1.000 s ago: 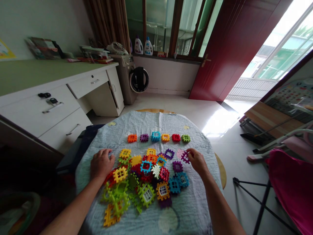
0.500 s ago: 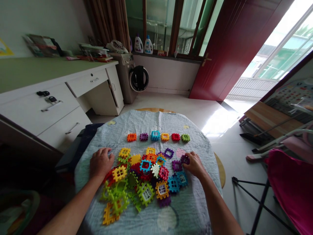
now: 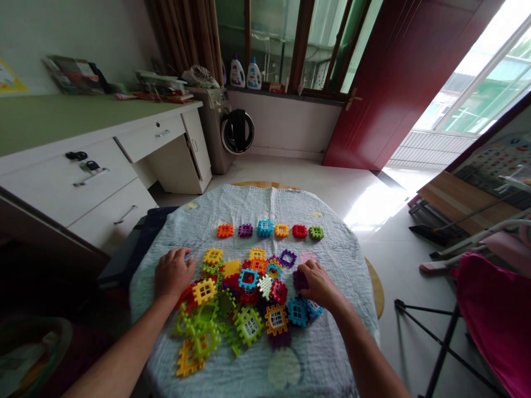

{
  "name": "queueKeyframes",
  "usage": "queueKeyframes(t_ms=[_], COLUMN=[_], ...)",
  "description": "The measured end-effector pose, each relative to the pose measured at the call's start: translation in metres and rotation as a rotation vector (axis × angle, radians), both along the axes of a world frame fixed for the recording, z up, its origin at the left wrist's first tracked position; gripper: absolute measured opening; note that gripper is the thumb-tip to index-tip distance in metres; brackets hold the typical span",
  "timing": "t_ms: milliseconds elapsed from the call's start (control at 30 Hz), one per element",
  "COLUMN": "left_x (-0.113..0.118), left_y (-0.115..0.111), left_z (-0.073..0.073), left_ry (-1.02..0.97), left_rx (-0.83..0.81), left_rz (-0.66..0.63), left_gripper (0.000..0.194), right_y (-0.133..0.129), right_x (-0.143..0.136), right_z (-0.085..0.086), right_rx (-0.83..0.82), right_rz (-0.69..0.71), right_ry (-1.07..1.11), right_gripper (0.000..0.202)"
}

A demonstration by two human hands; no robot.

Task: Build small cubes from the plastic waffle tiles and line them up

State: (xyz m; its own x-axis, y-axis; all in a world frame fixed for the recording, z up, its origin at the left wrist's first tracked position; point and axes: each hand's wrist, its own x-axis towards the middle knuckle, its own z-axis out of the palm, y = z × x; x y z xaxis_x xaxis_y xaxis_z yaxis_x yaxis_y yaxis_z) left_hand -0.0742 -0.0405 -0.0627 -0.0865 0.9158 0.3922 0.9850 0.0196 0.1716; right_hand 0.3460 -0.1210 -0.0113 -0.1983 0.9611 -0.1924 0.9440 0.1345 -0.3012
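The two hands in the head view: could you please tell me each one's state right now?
Left hand: loosely open beside the pile of blocks, nothing seen in it.
Right hand: on a purple block; whether it grips it cannot be told.

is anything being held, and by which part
The right hand is at the right edge of a purple piece; held or only touched can't be told. The left hand shows nothing held.

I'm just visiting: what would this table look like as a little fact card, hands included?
table: round edge, mostly covered by a pale blue cloth
back row: orange at left end, green at right, four other colours between
heap: mixed-colour plastic pieces
left hand: beside the heap
right hand: gripping a purple piece
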Motion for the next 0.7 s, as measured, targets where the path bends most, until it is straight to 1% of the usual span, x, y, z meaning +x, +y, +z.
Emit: queueKeyframes(t_ms=[100, 233, 333, 400, 500, 600, 700], left_x=[0.001, 0.0, -0.002, -0.004, -0.006, -0.007, -0.007], left_y=[0.0, -0.001, 0.0, 0.0, 0.001, 0.002, 0.002], left_z=[0.001, 0.0, -0.002, -0.004, -0.006, -0.007, -0.006], left_ry=[0.009, 0.016, 0.032, 0.036, 0.035, 0.033, 0.031], left_rx=[0.005, 0.005, 0.013, 0.02, 0.022, 0.019, 0.028], left_rz=[0.012, 0.011, -0.007, -0.014, -0.022, -0.029, -0.041], left_gripper=[0.03, 0.03, 0.031, 0.032, 0.033, 0.033, 0.033], right_y=[0.003, 0.007, 0.011, 0.017, 0.033, 0.059, 0.089], right_x=[-0.002, -0.006, 0.0, 0.015, 0.053, 0.096, 0.129], right_z=[0.001, 0.004, 0.007, 0.009, 0.011, 0.009, 0.006], right_rx=[-0.031, -0.024, 0.009, 0.053, 0.119, 0.124, 0.104], right_rz=[-0.006, -0.001, 0.003, -0.032, -0.126, -0.233, -0.303], right_ry=[-0.019, -0.037, -0.012, 0.016, 0.032, 0.002, -0.07], right_gripper=[0.05, 0.042, 0.042, 0.042, 0.041, 0.043, 0.048])
